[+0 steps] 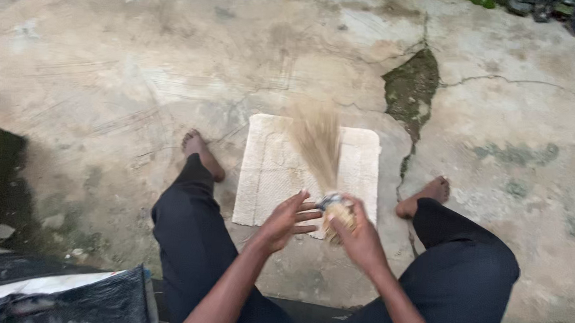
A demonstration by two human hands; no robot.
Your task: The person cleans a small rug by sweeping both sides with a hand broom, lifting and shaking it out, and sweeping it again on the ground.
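I saw my right hand point(360, 239) closed around the bound end of a small straw broom point(329, 176), its fingers wrapped tight on the handle stub just above the near edge of a pale mat point(270, 180) lying on the cracked concrete floor point(110, 76). The bristles fanned up and away over the middle of the mat and were blurred. My left hand point(288, 220) hung just beside the handle with its fingers spread open, gripping nothing, the tips almost touching the binding. I judged the work to be midway: the mat lay flat and looked fairly clean, though I could not tell how much dirt was left on it. Both forearms reached forward between my knees, bare feet planted on either side of the mat.
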